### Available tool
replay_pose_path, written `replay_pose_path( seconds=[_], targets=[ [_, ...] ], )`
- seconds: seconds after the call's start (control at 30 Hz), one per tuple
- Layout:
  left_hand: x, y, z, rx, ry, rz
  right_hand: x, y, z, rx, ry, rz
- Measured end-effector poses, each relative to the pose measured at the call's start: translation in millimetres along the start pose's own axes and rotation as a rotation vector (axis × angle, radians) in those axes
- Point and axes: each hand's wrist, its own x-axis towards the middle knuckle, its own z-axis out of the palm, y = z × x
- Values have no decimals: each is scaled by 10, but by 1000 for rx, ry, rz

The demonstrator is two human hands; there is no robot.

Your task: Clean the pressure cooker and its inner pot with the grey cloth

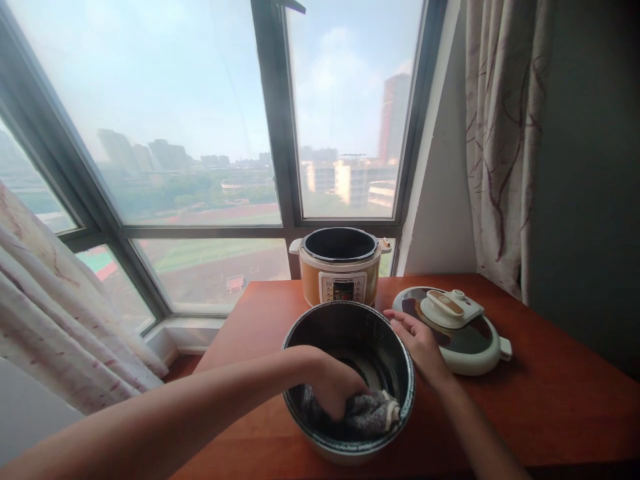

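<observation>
My left hand (337,383) reaches down inside a dark inner pot (370,327), its fingers closed on a grey cloth (373,411). The cloth lies bunched against the pot's lower right inner wall, and the fingertips are partly hidden. At the pot's upper right, my right hand (420,343) rests against the outside of the rim with its fingers stretched out, not wrapped round it. The pot stands on the table close to me. Just behind it is the pressure cooker body (311,283), lidless, with a control panel on its front.
The cooker lid (465,340) lies on the reddish-brown wooden table (540,400), right of my right hand. Large windows (200,120) rise behind the table. Patterned curtains hang at the left (65,320) and right (505,147).
</observation>
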Motion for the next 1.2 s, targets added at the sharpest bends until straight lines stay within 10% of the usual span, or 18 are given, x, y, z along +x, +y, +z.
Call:
replay_pose_path(
  seconds=[0.3, 0.63, 1.2],
  targets=[
    [-89, 26, 73, 113, -20, -112, -9, 22, -39, 125, -12, 116],
    [-109, 182, 136, 255, 148, -206, -976, 237, 53, -21, 300, 28],
    [504, 252, 146, -1179, 913, -250, -954, 459, 111, 6, 177, -45]
  ],
)
